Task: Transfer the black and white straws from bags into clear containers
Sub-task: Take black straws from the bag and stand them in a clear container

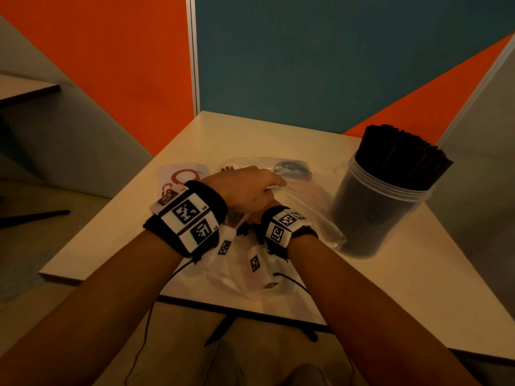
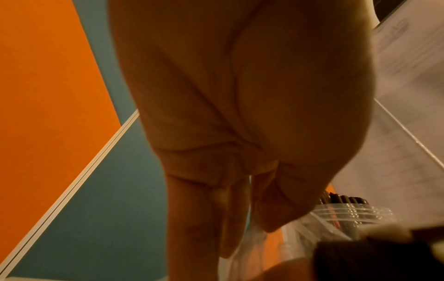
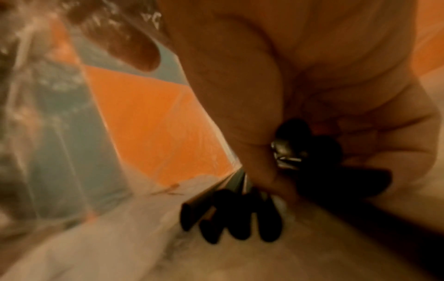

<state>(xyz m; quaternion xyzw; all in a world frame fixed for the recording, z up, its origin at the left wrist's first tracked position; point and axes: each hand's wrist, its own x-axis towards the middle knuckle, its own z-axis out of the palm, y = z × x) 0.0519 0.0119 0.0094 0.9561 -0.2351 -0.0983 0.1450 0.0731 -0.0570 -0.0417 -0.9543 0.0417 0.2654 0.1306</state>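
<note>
My right hand [image 3: 312, 95] is curled around a small bundle of black straws [image 3: 230, 214], thumb closed across them; their cut ends stick out below my grip, just above the table [image 1: 390, 288]. In the head view this hand is mostly hidden under my left hand [image 1: 245, 188], which lies over the clear plastic bag [image 1: 320, 218] with its fingers straight and close together, pressing the film flat rather than pinching it.

Handling notes, as I judge them: the straws are light, thin-walled and smooth — they slide past one another easily, and hard squeezing would crease them. I would hold the bundle near its middle with even pressure all round, so none slips out endwise. The bag is limp and slick; it needs pinning down while the straws are drawn out.

The clear container [image 1: 381, 207] stands upright near the bag on my right, already packed with black straws — little room remains at its mouth.
</note>
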